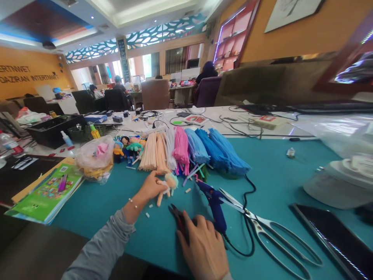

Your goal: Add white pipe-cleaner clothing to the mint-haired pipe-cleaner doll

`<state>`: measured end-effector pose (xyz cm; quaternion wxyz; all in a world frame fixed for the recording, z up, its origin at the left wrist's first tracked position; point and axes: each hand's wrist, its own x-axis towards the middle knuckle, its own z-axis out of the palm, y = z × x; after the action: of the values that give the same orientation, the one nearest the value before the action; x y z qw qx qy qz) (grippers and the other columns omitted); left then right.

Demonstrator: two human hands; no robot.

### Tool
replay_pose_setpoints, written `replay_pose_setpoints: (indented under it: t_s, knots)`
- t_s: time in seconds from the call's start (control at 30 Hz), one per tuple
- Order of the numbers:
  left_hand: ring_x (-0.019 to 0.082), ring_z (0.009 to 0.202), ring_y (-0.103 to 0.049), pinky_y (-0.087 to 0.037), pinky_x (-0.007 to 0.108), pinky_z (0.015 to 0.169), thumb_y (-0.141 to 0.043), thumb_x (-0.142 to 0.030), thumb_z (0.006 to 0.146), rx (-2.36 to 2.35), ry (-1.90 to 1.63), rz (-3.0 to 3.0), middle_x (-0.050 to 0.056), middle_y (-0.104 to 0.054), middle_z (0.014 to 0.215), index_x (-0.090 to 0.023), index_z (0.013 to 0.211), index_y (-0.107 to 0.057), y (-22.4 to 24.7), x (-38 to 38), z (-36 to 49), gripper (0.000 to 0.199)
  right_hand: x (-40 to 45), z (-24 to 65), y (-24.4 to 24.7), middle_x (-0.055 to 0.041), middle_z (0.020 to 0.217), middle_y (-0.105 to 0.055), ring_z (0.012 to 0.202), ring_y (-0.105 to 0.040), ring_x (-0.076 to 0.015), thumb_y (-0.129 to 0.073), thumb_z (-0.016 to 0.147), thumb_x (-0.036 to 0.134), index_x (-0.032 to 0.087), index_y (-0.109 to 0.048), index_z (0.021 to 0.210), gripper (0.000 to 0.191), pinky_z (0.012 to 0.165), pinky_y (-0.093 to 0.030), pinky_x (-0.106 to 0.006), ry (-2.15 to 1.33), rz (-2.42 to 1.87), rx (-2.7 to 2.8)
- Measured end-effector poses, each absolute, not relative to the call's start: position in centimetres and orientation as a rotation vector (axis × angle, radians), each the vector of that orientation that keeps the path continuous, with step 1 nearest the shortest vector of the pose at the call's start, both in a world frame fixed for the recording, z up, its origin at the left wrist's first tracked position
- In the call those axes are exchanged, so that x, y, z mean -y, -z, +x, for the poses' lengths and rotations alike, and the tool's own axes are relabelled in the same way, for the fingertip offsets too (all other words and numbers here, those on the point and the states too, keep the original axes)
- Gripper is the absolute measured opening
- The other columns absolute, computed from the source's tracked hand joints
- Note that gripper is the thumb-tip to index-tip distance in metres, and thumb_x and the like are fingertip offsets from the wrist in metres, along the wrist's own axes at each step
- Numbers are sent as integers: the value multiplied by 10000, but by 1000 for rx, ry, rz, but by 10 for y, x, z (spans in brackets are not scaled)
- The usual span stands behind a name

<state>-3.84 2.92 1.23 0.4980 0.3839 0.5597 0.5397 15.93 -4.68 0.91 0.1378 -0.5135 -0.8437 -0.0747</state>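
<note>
My left hand pinches a small peach doll with mint-green hair, just above the teal mat. My right hand is closed around the dark handles of a pair of cutting pliers, whose jaws point away from me toward the doll. A blue glue gun lies right of the pliers, and large silver scissors rest beside it, blades toward the gun. Small pale offcuts are scattered below the doll.
Bundles of peach, pink and blue pipe cleaners lie behind my hands. Finished dolls, a plastic bag and a green booklet are leftward. A white tub and dark tablet stand rightward.
</note>
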Motion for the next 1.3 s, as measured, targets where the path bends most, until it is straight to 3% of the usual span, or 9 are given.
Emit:
replay_pose_setpoints:
  t_s: [0.17, 0.4, 0.6, 0.77, 1.07, 1.2, 1.3]
  knots:
    - [88, 527, -569, -439, 192, 478, -740, -122, 610, -1071, -1454, 691, -6, -636, 680, -144, 876, -583, -38, -27, -68, 310, 32, 139, -14, -109, 978, -589, 899, -530, -272, -621, 803, 272, 198, -607, 1166, 371, 707, -374, -350, 105, -1503, 2465]
    - [92, 557, -591, -483, 202, 520, -620, -150, 778, -801, -1470, 439, 10, -629, 673, -124, 777, -617, -42, -13, -81, 26, 3, 111, -11, -121, 953, -596, 906, -524, -282, -652, 784, 347, 182, -606, 1148, 402, 697, -359, -349, 111, -1406, 2467]
    - [79, 542, -532, -437, 193, 487, -647, -177, 763, -645, -1451, 380, 12, -598, 676, -132, 750, -618, -31, -8, -70, 56, -9, 110, -6, -105, 885, -586, 872, -513, -272, -676, 765, 303, 170, -635, 1029, 298, 707, -340, -345, 97, -1227, 2399]
    - [77, 539, -503, -423, 197, 493, -754, -198, 652, -571, -1445, 376, 3, -563, 662, -132, 699, -600, -24, -3, -64, 174, -9, 122, -10, -60, 838, -581, 801, -502, -211, -568, 830, 194, 204, -635, 851, 70, 711, -332, -319, 22, -985, 2315]
    - [95, 600, -537, -463, 234, 574, -784, -251, 624, -520, -1430, 526, 6, -576, 716, -139, 773, -597, -23, 10, -49, 264, 9, 118, -8, -23, 675, -555, 661, -471, -172, -485, 799, 110, 194, -570, 662, 182, 639, -338, -298, -175, -675, 2253]
    - [92, 546, -544, -405, 195, 456, -790, -294, 602, -600, -1422, 600, 20, -620, 741, -149, 891, -597, -28, 14, -41, 376, 11, 122, -18, -11, 651, -562, 626, -507, -162, -477, 855, 192, 201, -592, 711, 185, 599, -379, -281, -640, -673, 2062]
    - [105, 530, -563, -350, 181, 397, -793, -317, 593, -712, -1414, 673, 49, -652, 794, -157, 949, -576, -31, 17, -31, 447, 8, 126, -28, -9, 704, -607, 646, -551, -166, -561, 841, 371, 205, -616, 822, 176, 593, -419, -268, -1158, -795, 1704]
